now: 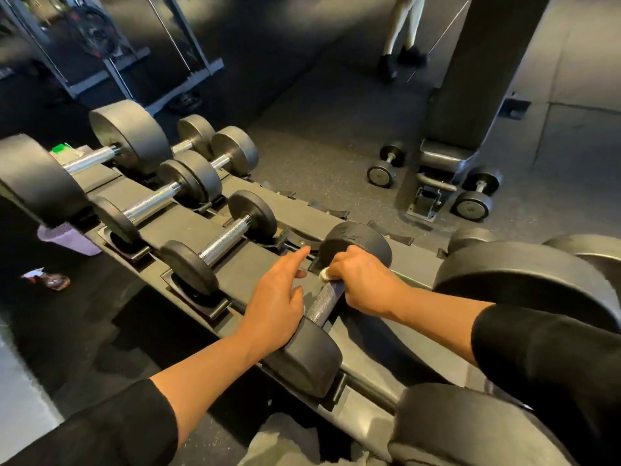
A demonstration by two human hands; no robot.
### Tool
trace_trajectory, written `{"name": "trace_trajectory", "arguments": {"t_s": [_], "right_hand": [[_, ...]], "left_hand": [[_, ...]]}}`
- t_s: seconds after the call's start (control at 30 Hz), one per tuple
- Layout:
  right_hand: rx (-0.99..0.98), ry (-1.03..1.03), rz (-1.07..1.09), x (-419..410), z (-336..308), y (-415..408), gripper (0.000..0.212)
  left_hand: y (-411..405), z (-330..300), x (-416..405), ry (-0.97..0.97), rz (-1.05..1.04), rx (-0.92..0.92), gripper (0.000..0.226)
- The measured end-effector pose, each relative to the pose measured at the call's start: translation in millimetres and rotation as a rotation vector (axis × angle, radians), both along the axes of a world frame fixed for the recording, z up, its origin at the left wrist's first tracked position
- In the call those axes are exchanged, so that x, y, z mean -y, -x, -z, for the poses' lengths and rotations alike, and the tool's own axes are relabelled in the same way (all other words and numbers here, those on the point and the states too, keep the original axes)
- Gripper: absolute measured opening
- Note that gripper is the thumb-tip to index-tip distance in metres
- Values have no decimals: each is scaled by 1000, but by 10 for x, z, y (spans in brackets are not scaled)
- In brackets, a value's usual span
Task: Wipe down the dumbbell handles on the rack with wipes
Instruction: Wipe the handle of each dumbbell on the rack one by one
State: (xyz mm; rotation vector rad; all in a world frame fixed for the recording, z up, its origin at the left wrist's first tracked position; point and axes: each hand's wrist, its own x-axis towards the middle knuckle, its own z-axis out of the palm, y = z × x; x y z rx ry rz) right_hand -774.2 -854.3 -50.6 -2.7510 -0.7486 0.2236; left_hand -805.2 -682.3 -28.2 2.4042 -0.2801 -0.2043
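Mid-wipe on the dumbbell handle (325, 301) near the rack (258, 264) front edge – right hand (361, 280) clenched round handle and white wipe (324, 273), left hand (274, 297) resting relaxed on the near head. Next, probably: drag wipe toward near head – then on to the next handle

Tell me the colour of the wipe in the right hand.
White; a small bit of the wipe shows beside the right hand, head view.
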Motion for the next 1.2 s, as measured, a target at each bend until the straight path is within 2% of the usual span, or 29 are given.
{"name": "trace_trajectory", "arguments": {"t_s": [0.1,0.17,0.27,0.4,0.6,0.77,0.87,0.97,1.07,1.13,1.2], "right_hand": [[-119,-43,76,-26,-67,-49,31],[-191,-68,130,-68,-85,-58,34],[-254,-98,227,-171,-135,-36,33],[-303,-119,307,-329,-183,25,19],[-362,-209,485,-507,-238,124,12],[-432,-238,651,-625,-285,224,16],[-313,-235,857,-688,-304,182,18],[-114,-103,984,-741,-248,-45,28],[-219,118,842,-790,-197,-216,36],[-295,274,725,-815,-182,-215,31],[-346,328,663,-827,-178,-146,28]], "left_hand": [[-187,42,-64,109,15,-164,66],[-380,77,-95,108,40,-197,67],[-715,132,-192,21,230,-162,71],[-1079,158,-345,-71,526,-114,75],[-1487,235,-414,-89,851,-106,84],[-1598,400,-405,-58,986,-126,82],[-1610,440,-378,-5,1019,-152,86],[-1572,467,-374,55,1024,-154,84],[-1539,475,-378,53,997,-141,85],[-1537,465,-381,65,992,-134,83],[-1543,447,-391,70,998,-147,83]]}}
